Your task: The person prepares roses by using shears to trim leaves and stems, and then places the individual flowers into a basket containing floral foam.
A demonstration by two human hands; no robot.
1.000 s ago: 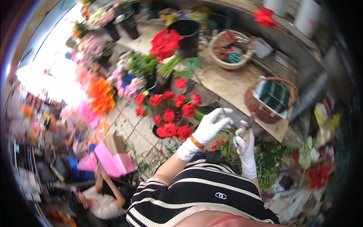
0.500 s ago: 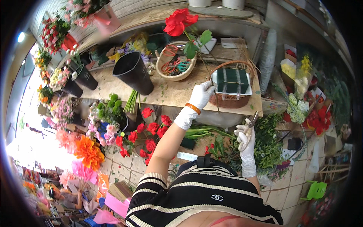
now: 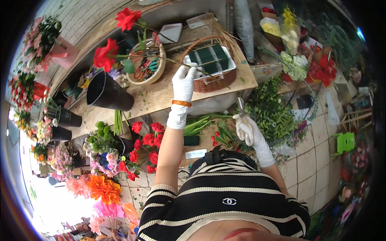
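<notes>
My left hand (image 3: 184,82), in a white glove, is closed round the stem of a red rose (image 3: 105,55). The bloom points left and the cut end lies over the wicker basket (image 3: 215,80). A second red rose (image 3: 128,19) shows just beyond it; I cannot tell whether its stem reaches my hand. In the basket, a white tray (image 3: 232,64) holds dark green floral foam (image 3: 207,60) with clear tape across it. My right hand (image 3: 246,130), also gloved, is closed on a pair of scissors (image 3: 241,107), tips up, apart from the rose and beyond the bench's front edge.
On the wooden bench (image 3: 152,108) stand a tall black bucket (image 3: 108,94) and a round basket (image 3: 159,68) of coloured-handled tools. Below are several red roses (image 3: 148,139) and leafy greenery (image 3: 265,106). A green stool (image 3: 345,142) stands on the tiled floor at right.
The rose has tipped from upright to pointing left, its stem swinging over the basket. A second bloom has come into view. My head view has turned; both hands hold on.
</notes>
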